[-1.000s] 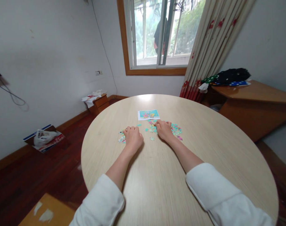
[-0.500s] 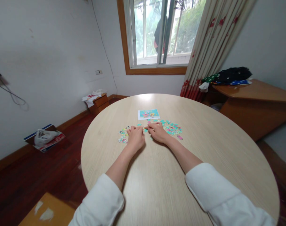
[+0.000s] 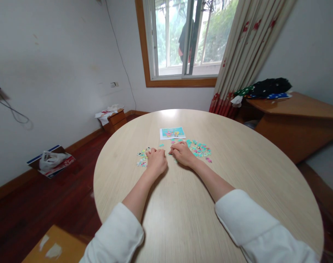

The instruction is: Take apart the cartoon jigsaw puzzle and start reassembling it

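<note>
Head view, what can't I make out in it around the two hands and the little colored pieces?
All in the head view:
Left hand: its back hides whether it holds a piece.
Right hand: its back covers what lies under it.
Colored pieces: prints too small to tell.
Picture card: fine details too small.
Left sleeve and right sleeve: cut off by the bottom edge.

teal and pink pieces (image 3: 201, 149), pale grained table (image 3: 180, 215), white sleeves (image 3: 250, 217)
</note>
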